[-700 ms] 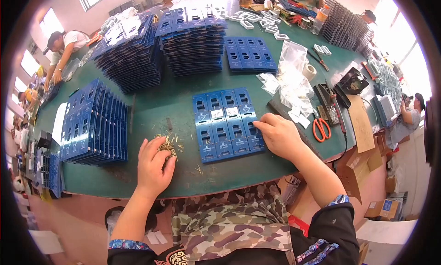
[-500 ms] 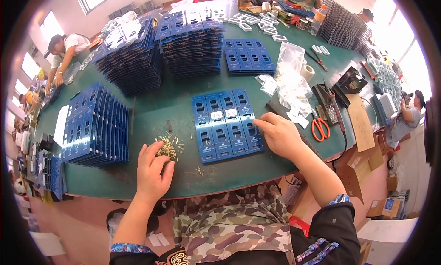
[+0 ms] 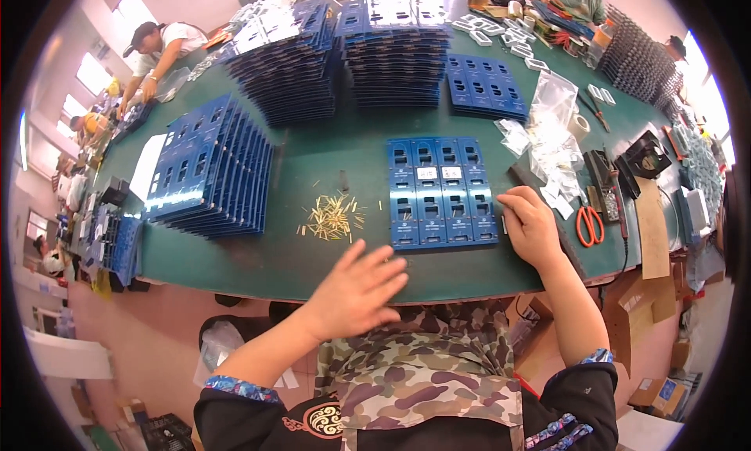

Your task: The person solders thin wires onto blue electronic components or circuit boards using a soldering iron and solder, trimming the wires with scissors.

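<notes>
Blue circuit-board panel (image 3: pixel 443 191) lies flat on the green worktop (image 3: pixel 332 150), just left of the right hand (image 3: pixel 532 224). That hand is curled; I cannot tell from here whether its grip has anything in it. I see the left hand's (image 3: pixel 356 289) grip released, fingers splayed and blurred, nearer the wearer than a loose heap of gold-coloured pins (image 3: pixel 332 219). Stacked boards (image 3: pixel 211 169) wall off the left, taller stacks (image 3: pixel 395 68) the far side; a dark bar (image 3: pixel 565 244), orange-handled scissors (image 3: pixel 589 226) and plastic bags (image 3: pixel 551 150) crowd the right
</notes>
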